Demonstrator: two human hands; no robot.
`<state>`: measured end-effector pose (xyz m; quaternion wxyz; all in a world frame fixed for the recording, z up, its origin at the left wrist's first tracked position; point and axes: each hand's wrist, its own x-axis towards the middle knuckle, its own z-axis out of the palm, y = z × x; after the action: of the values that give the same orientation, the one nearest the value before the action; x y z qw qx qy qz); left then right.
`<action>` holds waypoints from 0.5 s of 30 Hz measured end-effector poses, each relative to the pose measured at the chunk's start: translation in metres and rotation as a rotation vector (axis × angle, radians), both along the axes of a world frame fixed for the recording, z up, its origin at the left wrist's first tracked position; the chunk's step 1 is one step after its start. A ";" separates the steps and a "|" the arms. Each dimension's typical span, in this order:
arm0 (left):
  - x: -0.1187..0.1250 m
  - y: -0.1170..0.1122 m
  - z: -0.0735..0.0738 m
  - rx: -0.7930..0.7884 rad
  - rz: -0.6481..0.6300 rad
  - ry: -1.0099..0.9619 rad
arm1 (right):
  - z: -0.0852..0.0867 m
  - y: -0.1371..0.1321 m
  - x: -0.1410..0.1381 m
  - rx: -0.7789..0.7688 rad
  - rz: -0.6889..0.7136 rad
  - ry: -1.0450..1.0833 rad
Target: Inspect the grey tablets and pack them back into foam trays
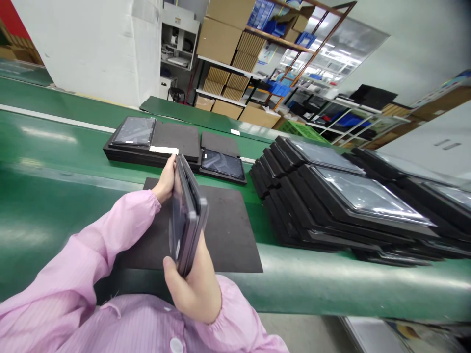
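Two dark tablets [189,220], stood on edge face against back with a narrow gap at the far end, are between my hands. At their far upper edge, my left hand [167,181] closes on them. My right hand [196,284] grips the near lower corner, thumb on the screen side and the other fingers hidden behind. Below them a flat black foam sheet [228,230] lies on the green bench. Just beyond is a black foam tray [176,137] bearing a film-covered tablet [134,131] and a white strip; a smaller tray beside it holds another tablet [223,164].
Tall stacks of black foam trays [294,206] with film-covered screens stand on the right of the green bench [55,206]. Behind are shelves with cardboard boxes [221,39], a green crate [305,131] and a white pillar [95,49]. A person is far back.
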<state>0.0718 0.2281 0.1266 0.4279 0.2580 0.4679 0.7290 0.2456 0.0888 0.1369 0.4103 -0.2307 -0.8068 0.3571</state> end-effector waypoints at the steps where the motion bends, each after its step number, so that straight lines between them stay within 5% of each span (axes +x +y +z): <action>1: -0.002 0.003 0.006 0.021 -0.018 -0.041 | -0.008 -0.001 -0.001 0.040 -0.003 0.015; 4: -0.012 0.007 0.034 0.212 0.005 -0.065 | -0.032 0.006 -0.007 0.144 -0.026 0.058; 7: -0.019 0.009 0.056 0.441 0.034 0.143 | -0.052 0.021 -0.012 0.226 -0.038 0.057; 15: -0.021 0.016 0.055 0.548 0.041 0.391 | -0.062 0.035 -0.013 0.214 -0.001 -0.005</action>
<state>0.0510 0.2446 0.1816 0.2301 0.4889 0.3329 0.7728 0.2329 0.1239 0.0750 0.4305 -0.1868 -0.8414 0.2680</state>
